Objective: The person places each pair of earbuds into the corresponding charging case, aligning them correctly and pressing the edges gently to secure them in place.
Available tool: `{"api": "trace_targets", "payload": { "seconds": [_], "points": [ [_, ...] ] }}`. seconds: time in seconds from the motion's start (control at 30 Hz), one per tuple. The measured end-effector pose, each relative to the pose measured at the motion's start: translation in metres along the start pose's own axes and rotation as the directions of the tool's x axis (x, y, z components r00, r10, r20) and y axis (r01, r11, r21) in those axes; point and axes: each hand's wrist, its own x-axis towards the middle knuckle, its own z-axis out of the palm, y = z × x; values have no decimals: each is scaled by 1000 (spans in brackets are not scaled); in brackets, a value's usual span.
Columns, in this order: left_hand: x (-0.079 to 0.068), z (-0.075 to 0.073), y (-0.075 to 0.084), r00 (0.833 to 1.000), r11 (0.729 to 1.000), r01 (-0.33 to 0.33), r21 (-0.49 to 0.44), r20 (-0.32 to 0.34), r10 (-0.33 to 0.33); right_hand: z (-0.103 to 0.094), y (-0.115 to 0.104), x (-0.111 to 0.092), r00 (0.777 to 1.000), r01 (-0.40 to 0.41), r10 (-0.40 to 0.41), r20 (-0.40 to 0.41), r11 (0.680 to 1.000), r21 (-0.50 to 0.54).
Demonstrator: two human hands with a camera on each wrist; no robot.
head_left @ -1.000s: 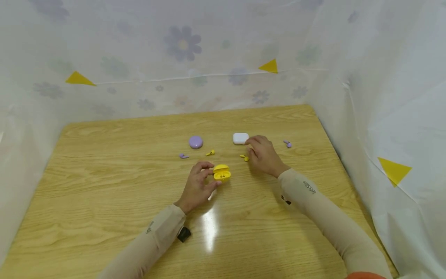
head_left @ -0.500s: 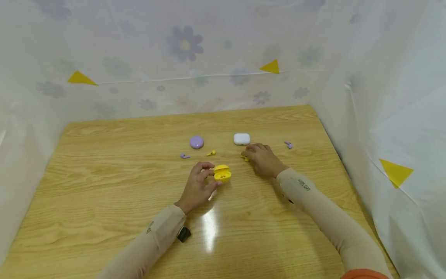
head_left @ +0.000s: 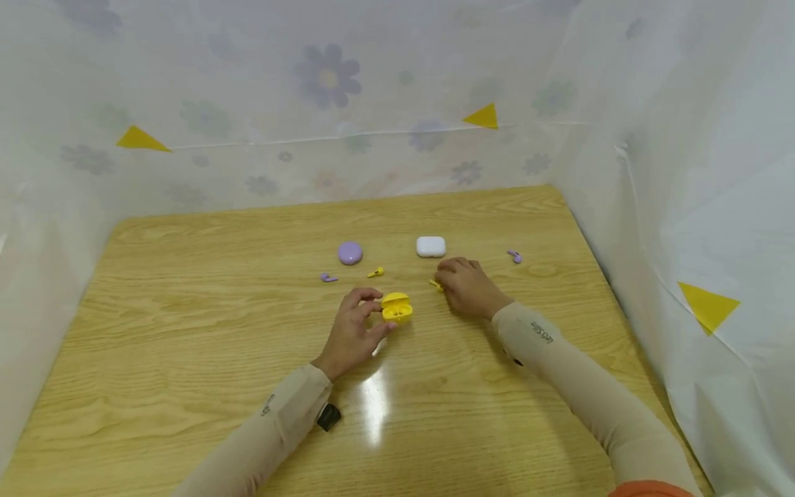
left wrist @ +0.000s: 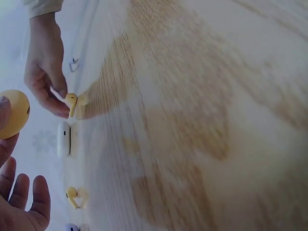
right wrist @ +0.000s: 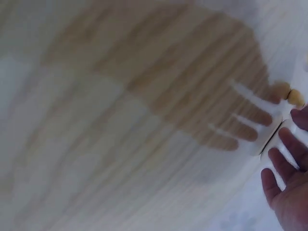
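My left hand holds a yellow earbud case by its side, with the lid raised; the sockets inside face up. In the left wrist view the round case shows at the left edge, a thumb across it. Over the table, my right hand pinches a yellow earbud at its thumb and fingertip. In the left wrist view this earbud is just at the tabletop, stem between the fingertips. Another yellow earbud lies beyond the left hand.
A closed white case sits just past my right hand. A round purple case lies to its left. One purple earbud is at left, another at right. Patterned sheeting borders the wooden table.
My right hand has drawn back from beside the white case and closed its fingertips on the yellow earbud, which has turned slightly. The left hand and yellow case stay nearly still.
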Motion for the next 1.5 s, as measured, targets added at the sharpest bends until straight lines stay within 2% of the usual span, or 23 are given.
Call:
{"api": "trace_targets", "payload": {
  "seconds": [0.13,0.23,0.53,0.83,1.23,1.5],
  "points": [
    [0,0,0,1000,1000,13,5,7,-13,-4,-7,0,991,-133,132,25,990,49],
    [0,0,1,1000,1000,16,6,9,-16,-6,-12,-1,986,-163,161,36,985,58],
    [1,1,0,1000,1000,-3,12,-7,3,-3,-19,-3,996,-82,83,-11,991,108],
    [0,1,-1,1000,1000,0,9,-6,0,-4,-20,-6,985,-171,163,64,973,156],
    [0,1,1,1000,1000,-1,3,-9,1,2,-19,-14,995,-104,102,22,982,155],
    [1,1,4,1000,1000,1,-7,-1,-1,5,-17,-13,998,-35,42,-54,991,126]
  ]
}}
